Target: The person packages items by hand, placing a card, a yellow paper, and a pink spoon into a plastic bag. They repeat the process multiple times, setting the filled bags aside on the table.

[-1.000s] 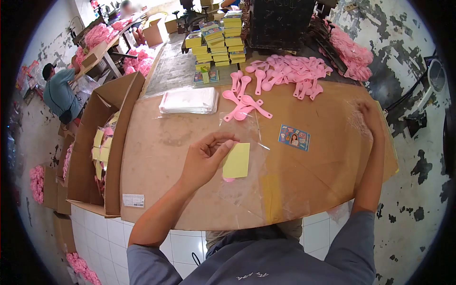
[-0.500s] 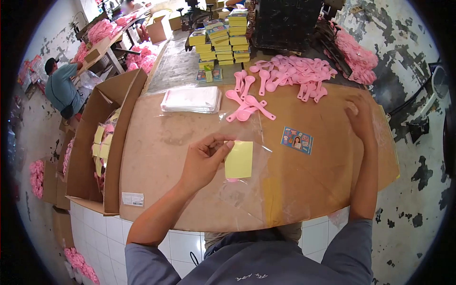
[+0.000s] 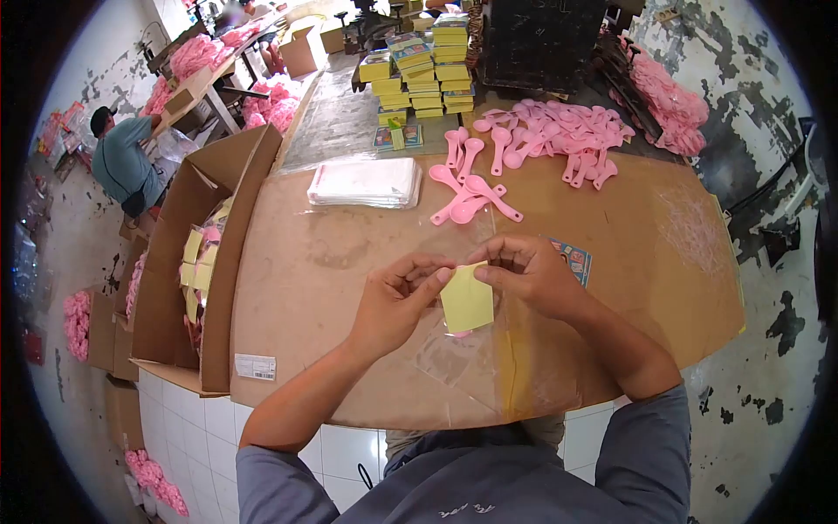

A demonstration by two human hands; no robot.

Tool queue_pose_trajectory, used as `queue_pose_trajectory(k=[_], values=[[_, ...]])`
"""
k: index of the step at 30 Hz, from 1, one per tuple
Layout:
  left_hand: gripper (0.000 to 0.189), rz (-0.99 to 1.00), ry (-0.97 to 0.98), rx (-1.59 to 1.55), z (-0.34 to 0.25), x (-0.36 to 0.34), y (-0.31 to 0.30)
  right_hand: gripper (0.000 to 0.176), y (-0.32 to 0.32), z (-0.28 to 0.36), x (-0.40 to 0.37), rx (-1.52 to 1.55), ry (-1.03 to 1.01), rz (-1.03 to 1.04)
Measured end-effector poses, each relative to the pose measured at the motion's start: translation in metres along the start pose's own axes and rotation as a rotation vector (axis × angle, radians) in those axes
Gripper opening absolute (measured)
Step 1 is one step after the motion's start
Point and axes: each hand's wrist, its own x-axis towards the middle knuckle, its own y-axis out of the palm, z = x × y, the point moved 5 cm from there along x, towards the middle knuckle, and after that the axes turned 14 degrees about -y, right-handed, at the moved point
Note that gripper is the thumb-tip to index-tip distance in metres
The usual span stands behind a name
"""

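Note:
A clear plastic bag holds a yellow-backed card (image 3: 468,300) and a bit of something pink that peeks out below the card. My left hand (image 3: 403,301) pinches the bag's top left corner. At the top right corner my right hand (image 3: 534,275) is closed on it too, thumb over the card. Partly behind my right hand lies a blue printed card (image 3: 572,260) on the cardboard. Just beyond the hands are loose pink spoons (image 3: 471,201), some crossed over each other. A stack of clear plastic bags (image 3: 365,182) rests to their left.
On the left stands an open cardboard box (image 3: 229,262) with packed yellow cards inside. A heap of pink spoons (image 3: 559,129) and stacks of cards (image 3: 417,74) sit at the back. A person (image 3: 127,162) works at far left.
My right hand has come from the right side of the table to the bag and now pinches its top edge. My left hand keeps its hold. The view has shifted slightly.

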Motion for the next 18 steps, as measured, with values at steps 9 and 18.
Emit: queue_pose_trajectory(k=[9, 18], values=[[0.018, -0.040, -0.008, -0.011, 0.005, 0.003, -0.004, 0.016, -0.008, -0.011, -0.006, 0.045, -0.019, -0.084], [0.019, -0.018, 0.162, 0.188, 0.009, 0.005, -0.012, 0.017, -0.017, -0.013, -0.009, 0.027, -0.099, -0.061]])
